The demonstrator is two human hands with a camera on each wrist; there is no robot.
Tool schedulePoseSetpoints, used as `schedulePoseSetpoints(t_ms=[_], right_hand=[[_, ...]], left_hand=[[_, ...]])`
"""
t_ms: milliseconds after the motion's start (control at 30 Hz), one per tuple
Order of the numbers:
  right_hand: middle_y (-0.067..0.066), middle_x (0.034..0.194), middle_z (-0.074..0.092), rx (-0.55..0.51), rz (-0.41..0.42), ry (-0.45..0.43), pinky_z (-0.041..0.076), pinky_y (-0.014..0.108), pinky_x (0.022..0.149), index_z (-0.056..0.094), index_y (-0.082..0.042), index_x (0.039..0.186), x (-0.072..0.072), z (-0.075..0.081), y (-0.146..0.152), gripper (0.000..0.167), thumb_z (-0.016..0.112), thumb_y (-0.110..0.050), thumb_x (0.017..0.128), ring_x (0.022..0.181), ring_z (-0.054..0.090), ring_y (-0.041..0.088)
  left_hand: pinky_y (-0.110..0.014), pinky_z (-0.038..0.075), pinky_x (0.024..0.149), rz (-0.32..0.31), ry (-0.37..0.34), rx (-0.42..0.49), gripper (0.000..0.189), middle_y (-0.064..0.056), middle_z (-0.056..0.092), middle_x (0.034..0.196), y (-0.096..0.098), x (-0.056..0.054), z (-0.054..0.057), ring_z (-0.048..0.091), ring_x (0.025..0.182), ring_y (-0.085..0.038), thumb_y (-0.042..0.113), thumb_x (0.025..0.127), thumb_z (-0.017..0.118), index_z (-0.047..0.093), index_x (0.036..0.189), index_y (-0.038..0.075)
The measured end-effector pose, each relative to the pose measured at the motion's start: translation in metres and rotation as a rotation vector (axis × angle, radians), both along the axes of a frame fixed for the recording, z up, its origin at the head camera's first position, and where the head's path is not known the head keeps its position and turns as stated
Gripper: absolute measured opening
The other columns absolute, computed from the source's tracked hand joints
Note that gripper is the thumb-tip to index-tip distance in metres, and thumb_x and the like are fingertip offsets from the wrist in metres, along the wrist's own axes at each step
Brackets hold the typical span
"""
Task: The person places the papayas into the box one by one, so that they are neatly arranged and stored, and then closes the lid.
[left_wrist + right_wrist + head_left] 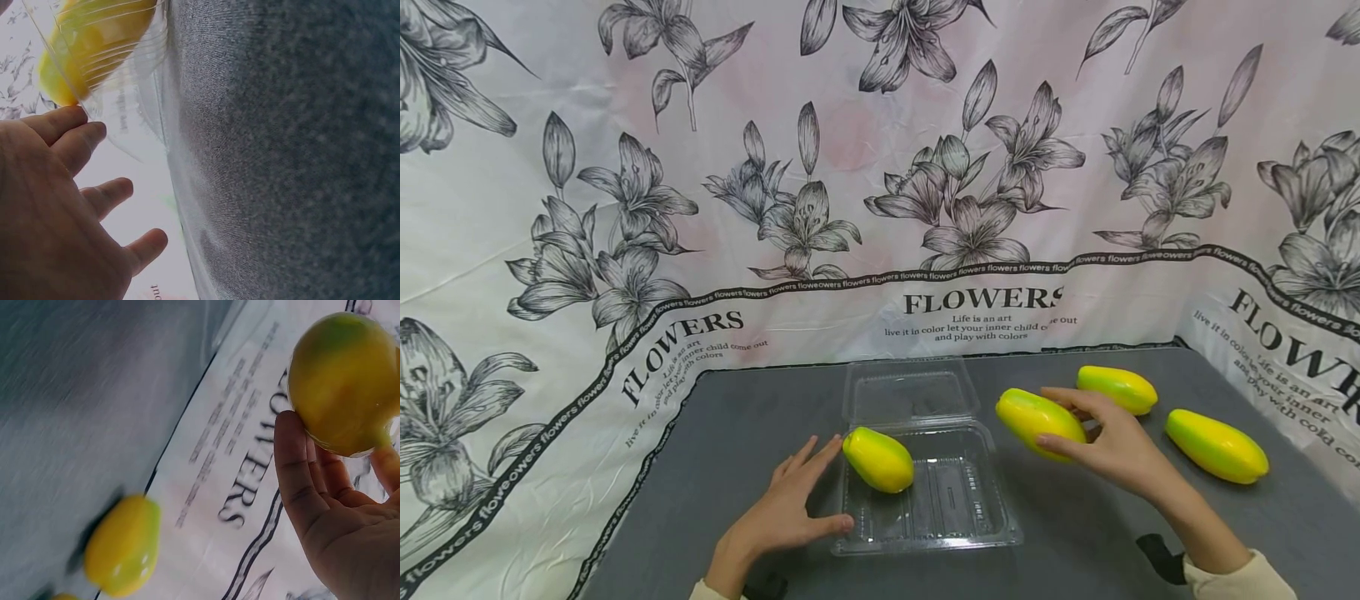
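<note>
My right hand (1112, 442) grips a yellow-green papaya (1033, 417) between thumb and fingers, above the table to the right of a clear plastic box (958, 492). In the right wrist view, the fingers lie against the rounded end of this papaya (344, 381). Another papaya (880, 461) lies in the left part of the box. Fingers spread, my left hand (786, 504) is at the box's left side, fingertips right at its edge. The left wrist view shows the boxed papaya (100, 47) through the clear wall, just beyond the fingertips.
The box's hinged lid (910, 396) lies open toward the back. Two more papayas, one farther back (1117, 389) and one nearer (1217, 446), rest on the grey table (760, 408) at the right. A flower-printed cloth (820, 325) surrounds the table's back and sides.
</note>
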State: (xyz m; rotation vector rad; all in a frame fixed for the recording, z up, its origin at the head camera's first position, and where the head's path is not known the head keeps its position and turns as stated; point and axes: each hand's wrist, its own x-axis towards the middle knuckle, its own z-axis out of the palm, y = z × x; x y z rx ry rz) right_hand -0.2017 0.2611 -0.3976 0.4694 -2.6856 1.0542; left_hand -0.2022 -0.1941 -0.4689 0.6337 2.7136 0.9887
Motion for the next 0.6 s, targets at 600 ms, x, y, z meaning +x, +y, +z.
schedulePoseSetpoints(t_ms=[600], right_hand=[[0.003,0.116,0.064,-0.098,0.177,-0.056,0.056,0.026,0.075,0.064,-0.016,0.136,-0.001,-0.004,-0.076,0.058,0.084,-0.034,0.085,0.094,0.059,0.016]], left_hand=[[-0.076,0.004,0.118,0.004,0.013,-0.013,0.099,0.006,0.02,0.171,0.001,-0.001,-0.001,0.004,0.161,-0.035,0.05,0.086,0.078,0.022,0.165,0.027]])
